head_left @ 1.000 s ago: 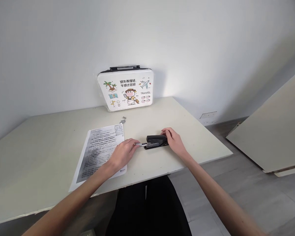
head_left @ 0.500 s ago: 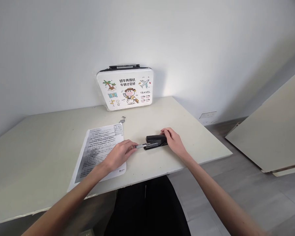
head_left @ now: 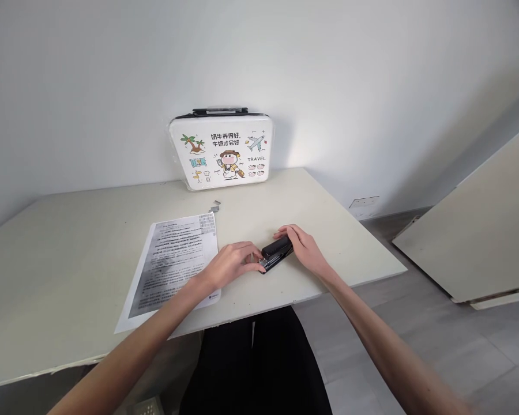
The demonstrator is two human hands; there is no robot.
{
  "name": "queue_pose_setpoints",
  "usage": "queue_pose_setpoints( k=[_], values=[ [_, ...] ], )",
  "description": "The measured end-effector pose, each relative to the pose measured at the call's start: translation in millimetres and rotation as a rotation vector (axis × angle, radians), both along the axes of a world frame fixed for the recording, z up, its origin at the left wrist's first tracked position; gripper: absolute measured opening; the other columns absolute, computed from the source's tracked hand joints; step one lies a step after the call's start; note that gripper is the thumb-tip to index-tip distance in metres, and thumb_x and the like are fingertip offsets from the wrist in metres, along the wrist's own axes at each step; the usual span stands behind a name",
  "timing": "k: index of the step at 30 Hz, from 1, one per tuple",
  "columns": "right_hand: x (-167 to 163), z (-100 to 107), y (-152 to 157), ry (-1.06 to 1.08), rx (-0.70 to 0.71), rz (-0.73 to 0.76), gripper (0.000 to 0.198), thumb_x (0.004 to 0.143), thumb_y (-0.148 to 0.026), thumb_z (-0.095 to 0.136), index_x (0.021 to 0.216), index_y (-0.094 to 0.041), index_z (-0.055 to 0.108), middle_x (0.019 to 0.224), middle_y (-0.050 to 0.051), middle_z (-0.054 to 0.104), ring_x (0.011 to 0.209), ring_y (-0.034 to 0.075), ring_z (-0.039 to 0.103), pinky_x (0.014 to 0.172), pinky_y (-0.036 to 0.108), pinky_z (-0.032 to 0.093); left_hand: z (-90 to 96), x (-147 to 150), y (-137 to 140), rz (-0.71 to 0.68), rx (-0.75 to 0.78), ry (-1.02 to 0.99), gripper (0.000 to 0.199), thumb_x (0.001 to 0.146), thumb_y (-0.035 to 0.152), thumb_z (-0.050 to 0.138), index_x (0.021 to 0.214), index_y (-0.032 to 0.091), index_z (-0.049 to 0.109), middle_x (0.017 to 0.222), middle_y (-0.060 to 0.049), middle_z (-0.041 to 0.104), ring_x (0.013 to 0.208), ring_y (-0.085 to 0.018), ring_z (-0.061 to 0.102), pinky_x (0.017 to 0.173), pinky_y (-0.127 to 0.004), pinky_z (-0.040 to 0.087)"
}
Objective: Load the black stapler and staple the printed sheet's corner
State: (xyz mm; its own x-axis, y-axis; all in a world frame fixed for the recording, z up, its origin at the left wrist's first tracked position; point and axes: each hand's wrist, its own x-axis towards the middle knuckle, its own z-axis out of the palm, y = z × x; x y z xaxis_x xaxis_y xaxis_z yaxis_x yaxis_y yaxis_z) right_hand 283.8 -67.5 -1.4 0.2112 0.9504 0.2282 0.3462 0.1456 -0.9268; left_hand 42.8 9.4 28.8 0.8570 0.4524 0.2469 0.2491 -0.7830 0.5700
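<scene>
A black stapler (head_left: 277, 246) lies at a slant on the table, its top arm raised a little from the base. My right hand (head_left: 303, 249) wraps around its rear end. At the front, the thumb and fingers of my left hand (head_left: 237, 262) pinch the end of the metal staple tray (head_left: 264, 263), most of which sits inside the stapler. My fingertips partly hide that end. Left of the stapler is a printed sheet of paper (head_left: 173, 259), and my left forearm passes over its lower right part.
Small grey staple strips (head_left: 215, 208) lie beyond the sheet's top right corner. A white case with cartoon pictures (head_left: 225, 164) leans against the wall at the back of the table (head_left: 78, 259). To the right stands a pale panel (head_left: 471, 230) above the grey floor.
My left hand has moved right, and the staple tray that stuck out has slid into the stapler. The stapler has turned, its front end now nearer me.
</scene>
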Motion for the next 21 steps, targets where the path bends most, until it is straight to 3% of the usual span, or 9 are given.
queue_pose_setpoints(
  k=[9,14,17,21],
  values=[
    [0,-1,0,0.008,-0.014,0.009,0.044,0.107,-0.061,0.037,0.112,-0.026,0.064,0.119,0.009,0.080,0.114,0.024,0.072,0.102,0.038,0.050,-6.1,13,0,0.000,0.202,0.065,0.054,0.098,0.073,0.051,0.092,0.021,0.062,0.086,-0.002,0.067,0.074,-0.020,0.064,0.066,-0.031,0.045],
    [-2,-2,-1,0.031,0.003,-0.010,0.043,0.106,-0.061,0.039,0.110,-0.026,0.063,0.115,0.009,0.080,0.109,0.024,0.073,0.099,0.037,0.051,-1.5,8,-14,0.032,0.384,0.122,0.050,0.103,0.066,0.046,0.102,0.019,0.063,0.093,-0.006,0.071,0.084,-0.025,0.069,0.077,-0.038,0.051],
    [-3,-2,-1,0.017,-0.002,-0.021,0.042,0.106,-0.060,0.039,0.109,-0.025,0.063,0.111,0.008,0.080,0.108,0.024,0.072,0.099,0.038,0.049,6.4,-15,-21,0.045,0.417,0.122,0.045,0.105,0.060,0.050,0.123,0.019,0.061,0.115,-0.010,0.073,0.106,-0.028,0.069,0.092,-0.044,0.054],
    [-5,1,-2,0.017,-0.009,-0.025,0.042,0.107,-0.058,0.037,0.106,-0.025,0.064,0.105,0.007,0.080,0.106,0.024,0.070,0.098,0.037,0.047,8.7,-79,-24,0.177,0.383,0.176,0.052,0.106,0.057,0.053,0.144,0.021,0.053,0.143,-0.014,0.063,0.133,-0.030,0.059,0.111,-0.049,0.049]
  ],
)
